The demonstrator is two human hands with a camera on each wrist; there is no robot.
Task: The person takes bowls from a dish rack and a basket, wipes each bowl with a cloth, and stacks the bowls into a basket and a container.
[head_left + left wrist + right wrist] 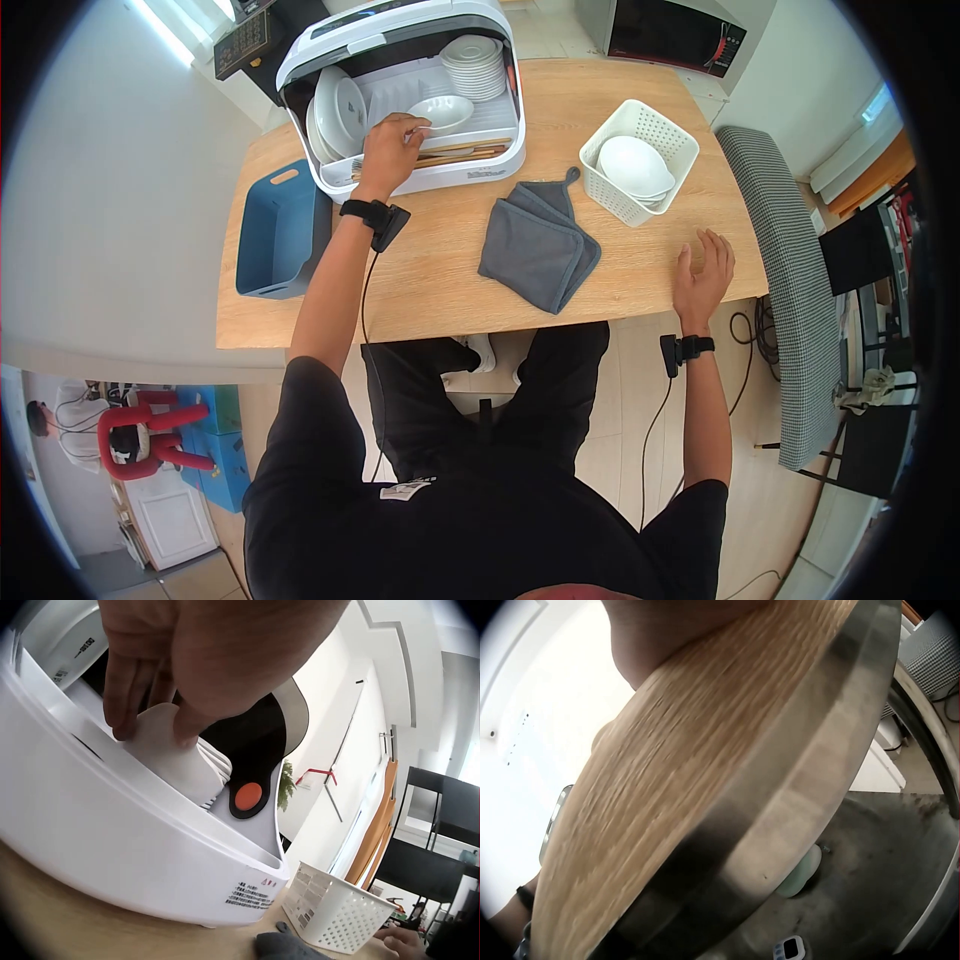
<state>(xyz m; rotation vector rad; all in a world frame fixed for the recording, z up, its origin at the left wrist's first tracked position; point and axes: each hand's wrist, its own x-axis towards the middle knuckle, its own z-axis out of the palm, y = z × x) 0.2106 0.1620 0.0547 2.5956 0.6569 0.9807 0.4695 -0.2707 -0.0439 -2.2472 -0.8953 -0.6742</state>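
Note:
My left hand (393, 150) reaches into the open white dish cabinet (497, 172) and pinches the rim of a white bowl (446, 114) between thumb and fingers. The left wrist view shows the bowl (169, 754) tilted, its wall against the fingertips. White plates (340, 112) stand on edge to the left of the hand, and a stack of small white dishes (473, 68) sits behind the bowl. Chopsticks (465, 153) lie in the cabinet's front tray. Relaxed and holding nothing, my right hand (704, 275) rests on the table near its right front edge.
A blue bin (270, 235) stands left of the cabinet on the wooden table (430, 290). Folded grey cloths (540, 245) lie at the middle. Toward the right, a white perforated basket (625, 205) holds white bowls (634, 166). A microwave (670, 40) is beyond the table.

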